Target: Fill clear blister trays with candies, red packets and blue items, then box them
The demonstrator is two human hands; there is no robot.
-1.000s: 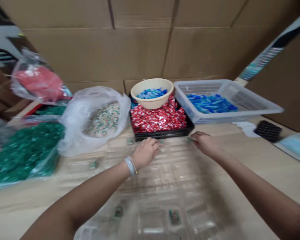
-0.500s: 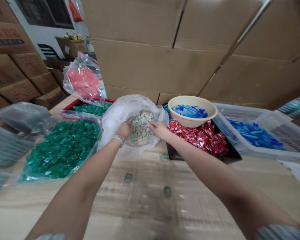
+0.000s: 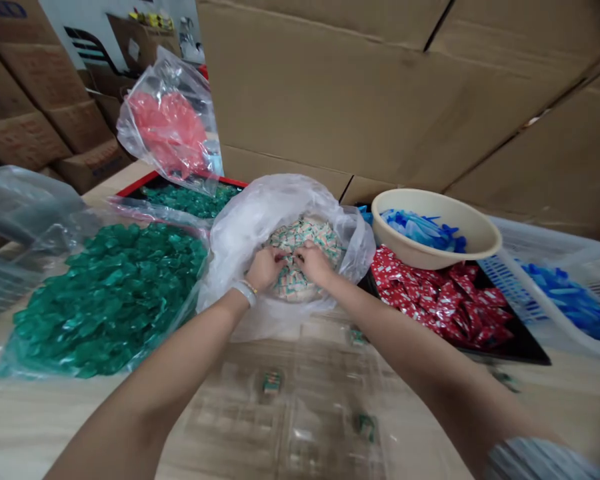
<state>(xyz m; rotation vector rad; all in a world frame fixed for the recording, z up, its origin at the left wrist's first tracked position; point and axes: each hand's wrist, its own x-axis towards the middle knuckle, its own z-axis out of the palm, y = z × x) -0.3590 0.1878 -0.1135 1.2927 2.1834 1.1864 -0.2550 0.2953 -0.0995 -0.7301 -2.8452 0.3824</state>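
Translucent green pieces [image 3: 115,293] lie far left. White crinkled plastic bag [image 3: 240,233] holds small beige-and-green pieces [image 3: 305,233]; left hand [image 3: 265,269] and right hand [image 3: 314,263] are there, fingers nearly closed, grip unclear. Round cream plastic basin [image 3: 405,248] sits right.

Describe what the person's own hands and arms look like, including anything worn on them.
The left hand and right hand are both ungloved. The left wrist wears a pale band and a thin gold-coloured bracelet. A greyish sleeve shows near the right elbow, too blurred for its pattern to be certain.
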